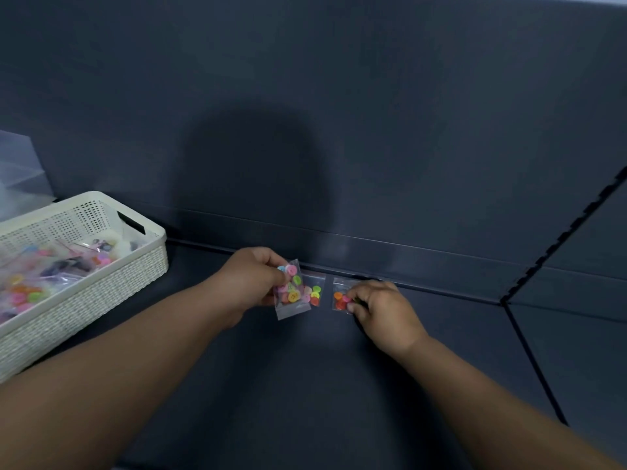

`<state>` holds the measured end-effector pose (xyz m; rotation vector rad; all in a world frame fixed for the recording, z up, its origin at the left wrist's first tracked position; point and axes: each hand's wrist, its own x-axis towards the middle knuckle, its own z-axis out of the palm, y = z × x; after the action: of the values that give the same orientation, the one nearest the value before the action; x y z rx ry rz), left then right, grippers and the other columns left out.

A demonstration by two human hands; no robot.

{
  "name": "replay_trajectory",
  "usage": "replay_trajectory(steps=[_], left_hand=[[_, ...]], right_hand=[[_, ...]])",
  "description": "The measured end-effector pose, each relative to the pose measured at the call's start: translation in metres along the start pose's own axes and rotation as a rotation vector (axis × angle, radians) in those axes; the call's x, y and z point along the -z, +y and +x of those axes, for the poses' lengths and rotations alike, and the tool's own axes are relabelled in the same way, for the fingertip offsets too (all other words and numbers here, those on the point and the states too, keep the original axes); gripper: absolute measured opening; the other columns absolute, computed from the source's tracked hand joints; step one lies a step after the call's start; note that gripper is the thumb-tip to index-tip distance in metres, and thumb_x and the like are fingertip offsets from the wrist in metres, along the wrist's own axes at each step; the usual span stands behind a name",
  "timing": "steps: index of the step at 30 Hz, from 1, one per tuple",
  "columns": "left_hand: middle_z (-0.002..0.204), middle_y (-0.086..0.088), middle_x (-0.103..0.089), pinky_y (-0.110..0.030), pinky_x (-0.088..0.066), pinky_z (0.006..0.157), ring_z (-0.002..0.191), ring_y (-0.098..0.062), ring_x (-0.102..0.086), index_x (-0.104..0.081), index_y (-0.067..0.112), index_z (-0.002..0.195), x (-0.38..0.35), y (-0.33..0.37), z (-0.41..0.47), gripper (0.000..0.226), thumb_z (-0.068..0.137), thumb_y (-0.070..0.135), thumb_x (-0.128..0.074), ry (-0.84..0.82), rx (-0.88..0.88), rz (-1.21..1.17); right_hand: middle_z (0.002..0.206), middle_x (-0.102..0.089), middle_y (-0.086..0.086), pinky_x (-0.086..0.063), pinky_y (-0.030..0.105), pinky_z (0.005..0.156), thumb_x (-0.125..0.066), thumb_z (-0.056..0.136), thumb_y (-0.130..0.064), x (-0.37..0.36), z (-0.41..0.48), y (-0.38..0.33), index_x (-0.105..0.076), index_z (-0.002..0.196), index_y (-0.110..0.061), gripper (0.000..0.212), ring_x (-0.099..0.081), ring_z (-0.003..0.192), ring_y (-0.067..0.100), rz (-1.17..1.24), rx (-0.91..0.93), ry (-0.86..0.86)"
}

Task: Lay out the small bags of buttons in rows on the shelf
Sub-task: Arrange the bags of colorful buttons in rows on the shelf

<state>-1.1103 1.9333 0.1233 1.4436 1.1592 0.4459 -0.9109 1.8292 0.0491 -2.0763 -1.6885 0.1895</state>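
Clear plastic could let the bag of coloured buttons (292, 293) pinched in our left hand (251, 283), right of the cream woven basket (101, 286), slide over the laid bag (315, 294) while our right hand (380, 310) pinches a third bag (339, 296).

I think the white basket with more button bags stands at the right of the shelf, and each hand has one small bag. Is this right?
Not quite: the head view shows the white basket at the left of the shelf, not the right. The rest holds: the left hand holds one bag, the right hand pinches a second bag.
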Motion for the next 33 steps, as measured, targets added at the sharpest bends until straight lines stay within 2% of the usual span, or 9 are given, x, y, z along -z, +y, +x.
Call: replay_trajectory(steps=[5,10,14,17,20,22,25,30,33], left_hand=[[0.095,-0.017,-0.069,-0.039,-0.058,0.077,0.086,-0.027,-0.068,-0.063,0.008,0.087,-0.008,0.003,0.001,0.01,0.088,-0.001,-0.057,-0.002,-0.003,-0.019],[0.088,-0.015,-0.069,-0.03,-0.057,0.063,0.073,-0.021,-0.067,-0.06,0.007,0.083,-0.014,0.008,0.001,0.013,0.087,-0.005,-0.057,-0.021,0.019,-0.095],[0.079,-0.015,-0.068,-0.027,-0.057,0.054,0.061,-0.018,-0.067,-0.057,0.006,0.083,-0.023,0.016,-0.004,0.014,0.086,-0.007,-0.058,-0.031,0.06,-0.234],[0.074,-0.013,-0.068,-0.031,-0.055,0.062,0.063,-0.02,-0.065,-0.055,0.01,0.08,-0.037,0.021,-0.006,0.015,0.085,-0.003,-0.062,-0.049,0.085,-0.341],[0.072,-0.006,-0.068,-0.025,-0.048,0.06,0.062,-0.013,-0.062,-0.055,0.015,0.077,-0.054,0.023,-0.008,0.018,0.083,0.001,-0.065,-0.108,0.095,-0.359],[0.072,-0.005,-0.067,-0.022,-0.045,0.057,0.061,-0.01,-0.06,-0.055,0.016,0.075,-0.065,0.023,-0.011,0.019,0.083,0.003,-0.066,-0.158,0.075,-0.256],[0.075,-0.005,-0.063,-0.019,-0.043,0.055,0.063,-0.012,-0.055,-0.057,0.014,0.077,-0.077,0.019,-0.011,0.015,0.081,0.002,-0.066,-0.155,-0.064,0.02],[0.101,0.002,-0.062,-0.025,-0.045,0.085,0.099,-0.018,-0.057,-0.062,0.018,0.099,-0.086,0.006,-0.007,0.012,0.087,0.021,-0.06,-0.072,-0.423,0.753],[0.117,-0.001,-0.056,-0.03,-0.04,0.094,0.114,-0.024,-0.049,-0.058,0.017,0.103,-0.091,-0.003,-0.004,0.016,0.089,0.024,-0.052,-0.11,-0.59,1.065]], right_hand=[[0.112,-0.063,-0.006,-0.034,0.018,0.089,-0.058,0.091,-0.022,-0.001,-0.001,-0.004,-0.068,0.104,-0.018,0.017,-0.046,0.108,0.017,-0.024,0.03,0.002],[0.112,-0.062,-0.005,-0.034,0.015,0.088,-0.059,0.09,-0.021,0.0,-0.002,-0.004,-0.068,0.104,-0.019,0.017,-0.049,0.107,0.015,0.015,0.002,-0.014],[0.094,-0.061,-0.003,-0.038,0.002,0.073,-0.055,0.094,-0.02,0.019,-0.002,-0.024,-0.065,0.098,-0.015,0.012,-0.057,0.08,0.004,0.541,-0.27,0.138],[0.093,-0.069,0.005,-0.051,0.025,0.08,-0.053,0.094,-0.035,0.04,-0.004,-0.041,-0.062,0.102,-0.011,0.027,-0.064,0.085,0.02,1.212,-0.529,-0.073],[0.095,-0.07,0.007,-0.055,0.029,0.075,-0.061,0.09,-0.024,0.052,-0.011,-0.043,-0.062,0.104,-0.012,0.019,-0.067,0.084,0.019,1.374,-0.576,-0.227],[0.086,-0.071,0.008,-0.056,0.027,0.069,-0.062,0.087,-0.007,0.057,-0.015,-0.037,-0.06,0.091,-0.013,0.007,-0.068,0.075,0.017,1.379,-0.601,-0.154],[0.074,-0.067,0.005,-0.051,0.021,0.054,-0.057,0.088,0.001,0.065,-0.02,-0.016,-0.055,0.082,-0.015,0.017,-0.063,0.059,0.011,1.195,-0.637,-0.06],[0.065,-0.058,0.002,-0.04,0.017,0.049,-0.052,0.092,-0.003,0.072,-0.028,0.023,-0.059,0.082,-0.015,0.016,-0.048,0.05,0.007,0.783,-0.631,-0.07],[0.081,-0.061,0.003,-0.043,0.012,0.057,-0.054,0.09,-0.003,0.068,-0.026,0.029,-0.063,0.102,-0.011,0.017,-0.053,0.062,0.008,0.618,-0.585,-0.092]])
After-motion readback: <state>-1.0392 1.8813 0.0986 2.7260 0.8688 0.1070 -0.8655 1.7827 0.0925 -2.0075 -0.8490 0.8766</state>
